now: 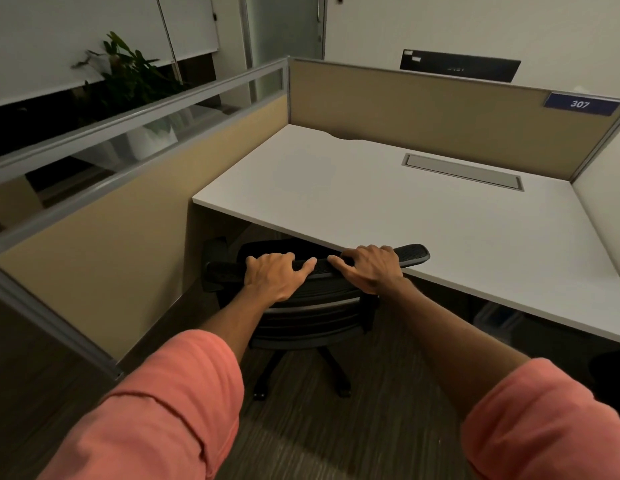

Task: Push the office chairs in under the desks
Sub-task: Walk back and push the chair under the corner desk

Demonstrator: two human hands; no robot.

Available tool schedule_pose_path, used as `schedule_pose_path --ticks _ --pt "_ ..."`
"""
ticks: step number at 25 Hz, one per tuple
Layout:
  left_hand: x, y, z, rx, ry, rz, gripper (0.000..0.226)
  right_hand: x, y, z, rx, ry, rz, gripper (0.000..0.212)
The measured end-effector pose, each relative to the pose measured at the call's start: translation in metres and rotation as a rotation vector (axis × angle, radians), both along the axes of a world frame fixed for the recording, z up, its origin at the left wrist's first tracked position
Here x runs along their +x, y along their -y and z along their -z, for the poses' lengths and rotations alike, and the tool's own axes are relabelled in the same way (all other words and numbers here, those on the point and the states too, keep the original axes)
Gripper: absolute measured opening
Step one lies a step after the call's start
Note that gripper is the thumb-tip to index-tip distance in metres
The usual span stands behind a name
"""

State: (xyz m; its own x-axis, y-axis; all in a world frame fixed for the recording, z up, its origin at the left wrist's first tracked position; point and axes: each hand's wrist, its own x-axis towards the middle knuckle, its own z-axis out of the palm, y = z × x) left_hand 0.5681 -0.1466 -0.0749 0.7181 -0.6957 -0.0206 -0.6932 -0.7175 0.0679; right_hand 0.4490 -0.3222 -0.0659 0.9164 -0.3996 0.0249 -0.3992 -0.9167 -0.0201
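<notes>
Both grips on chair back (336, 268), desk (388, 209) edge touching

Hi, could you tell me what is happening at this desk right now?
A person in coral sleeves has both hands on the top edge of a black office chair: the left hand and right hand rest side by side on its backrest. The chair's seat is already mostly under the white desk, with the backrest at the desk's front edge. The desk belongs to a cubicle with a 307 sign.

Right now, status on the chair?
Left hand and right hand on chair backrest top. Seat under desk. Nothing blocking.
</notes>
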Motion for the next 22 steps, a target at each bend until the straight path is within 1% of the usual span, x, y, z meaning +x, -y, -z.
schedule_pose_path --ticks 10,22 --pt "-0.033 -0.04 -0.002 -0.01 0.011 0.051 0.079 -0.044 -0.049 -0.005 -0.006 0.017 0.06 0.071" --pt "-0.077 -0.12 -0.006 -0.052 -0.002 0.285 0.077 -0.122 -0.155 0.006 -0.048 0.144 0.269 0.079"
